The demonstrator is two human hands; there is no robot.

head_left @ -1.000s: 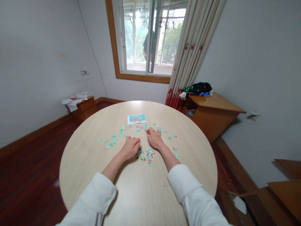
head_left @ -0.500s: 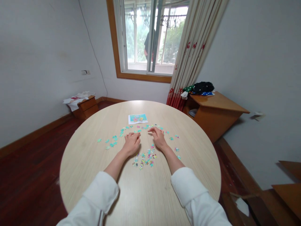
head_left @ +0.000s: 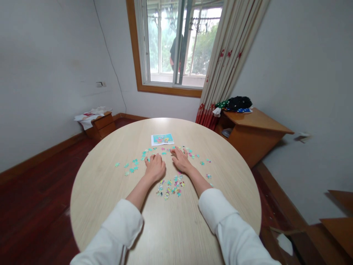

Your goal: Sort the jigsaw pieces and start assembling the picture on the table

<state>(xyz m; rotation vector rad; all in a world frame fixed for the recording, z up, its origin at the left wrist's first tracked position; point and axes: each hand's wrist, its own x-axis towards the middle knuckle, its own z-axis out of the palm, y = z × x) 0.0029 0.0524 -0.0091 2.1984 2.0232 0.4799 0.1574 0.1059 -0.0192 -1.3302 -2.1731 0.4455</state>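
Note:
Small jigsaw puzzle pieces, mostly teal with some pink and yellow, lie on the round wooden table (head_left: 110, 209). One group, a mixed pile of jigsaw pieces (head_left: 173, 187), sits between my forearms, and others form a loose arc beyond my hands. My left hand (head_left: 156, 168) rests low at the arc's inner side, fingers bent and a little apart, with teal pieces beside the fingertips. Over the arc's middle reaches my right hand (head_left: 181, 161), its fingers spread above pieces partly hidden beneath. I see nothing held in either hand. A picture card (head_left: 162, 139) with cartoon figures lies beyond the arc.
Teal jigsaw pieces (head_left: 132, 167) are scattered at left, a few more at right. A wooden cabinet (head_left: 256, 129) bearing a heap of clothes (head_left: 237, 104) stands right of the table. At far left is a small drawer unit (head_left: 103, 125). A person (head_left: 176, 53) is outside the window.
My right hand has shifted slightly left, its fingers spreading over the arc. My left hand has turned a little, its fingers now pointing more forward. The view has moved slightly.

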